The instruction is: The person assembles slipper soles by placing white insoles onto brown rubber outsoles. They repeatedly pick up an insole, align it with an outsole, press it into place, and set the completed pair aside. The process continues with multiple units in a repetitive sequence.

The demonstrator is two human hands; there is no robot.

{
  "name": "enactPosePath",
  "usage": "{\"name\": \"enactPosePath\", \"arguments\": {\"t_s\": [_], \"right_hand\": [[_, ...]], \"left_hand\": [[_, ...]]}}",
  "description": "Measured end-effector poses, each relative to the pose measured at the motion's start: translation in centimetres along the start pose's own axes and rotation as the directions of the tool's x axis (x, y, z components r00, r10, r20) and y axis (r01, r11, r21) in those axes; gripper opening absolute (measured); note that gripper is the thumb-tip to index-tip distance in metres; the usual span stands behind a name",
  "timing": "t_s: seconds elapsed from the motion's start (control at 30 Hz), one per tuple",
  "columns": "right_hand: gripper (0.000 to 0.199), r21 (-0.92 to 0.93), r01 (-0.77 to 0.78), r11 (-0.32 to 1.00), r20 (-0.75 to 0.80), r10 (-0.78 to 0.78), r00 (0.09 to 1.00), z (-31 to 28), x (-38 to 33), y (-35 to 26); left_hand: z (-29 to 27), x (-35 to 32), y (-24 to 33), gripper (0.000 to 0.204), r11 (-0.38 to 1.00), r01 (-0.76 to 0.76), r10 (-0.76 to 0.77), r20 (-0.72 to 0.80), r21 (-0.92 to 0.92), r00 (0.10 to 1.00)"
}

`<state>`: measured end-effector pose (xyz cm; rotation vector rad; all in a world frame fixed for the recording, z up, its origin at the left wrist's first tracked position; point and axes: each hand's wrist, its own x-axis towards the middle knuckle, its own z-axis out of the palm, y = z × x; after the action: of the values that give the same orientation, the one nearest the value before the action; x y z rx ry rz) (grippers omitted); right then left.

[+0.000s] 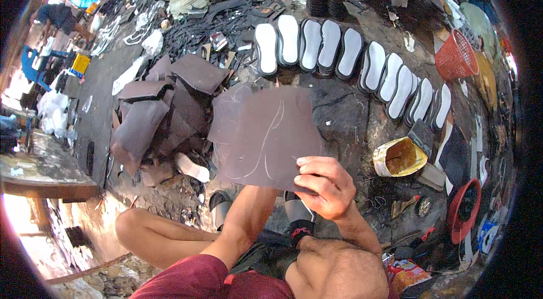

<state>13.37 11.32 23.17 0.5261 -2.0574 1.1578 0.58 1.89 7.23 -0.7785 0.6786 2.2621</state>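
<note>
A dark brown sheet [277,123] with pale curved outlines drawn on it is held up in front of me. My right hand [328,186] grips its lower right corner, fingers on the upper face. My left forearm [243,220] reaches up behind the lower edge, and the sheet hides that hand. Another brown sheet [223,112] with faint outlines shows past its left side. Farther left lies a heap of similar brown sheets [184,101]. A single pale sole-shaped piece [192,168] rests on the floor by that heap.
White-topped sole stacks [329,44] form a curved row beyond the sheet. To the right are a cut-open yellowish container [400,157], a red basket [456,54] and a red basin [464,211]. Dark scraps [237,22] litter the far floor. A person [59,19] bends at far left.
</note>
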Motion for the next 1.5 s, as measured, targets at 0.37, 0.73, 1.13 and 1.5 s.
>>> {"name": "enactPosePath", "arguments": {"t_s": [0.37,0.73,1.13,1.5], "right_hand": [[0.025,-0.051,0.174,0.983,0.149,-0.165,0.975,1.3,-0.8,-0.3],[0.063,-0.28,-0.319,0.905,0.173,0.375,0.911,-2.8,6.7,2.3],[0.061,0.301,-0.397,0.867,-0.061,0.433,0.899,-1.1,3.3,-4.0],[0.052,0.472,-0.496,0.729,-0.158,0.624,0.766,0.8,3.4,-3.1]], "left_hand": [[2.2,-3.6,4.8,0.04,0.969,-0.128,0.21,0.435,-0.21,0.876],[3.3,-5.2,1.2,0.053,0.957,-0.14,0.291,0.845,-0.256,0.449],[4.1,-12.2,3.6,0.05,0.973,0.005,0.203,0.861,-0.232,0.467],[4.4,-12.7,3.7,0.051,0.977,-0.032,0.207,0.897,-0.212,0.391]]}}
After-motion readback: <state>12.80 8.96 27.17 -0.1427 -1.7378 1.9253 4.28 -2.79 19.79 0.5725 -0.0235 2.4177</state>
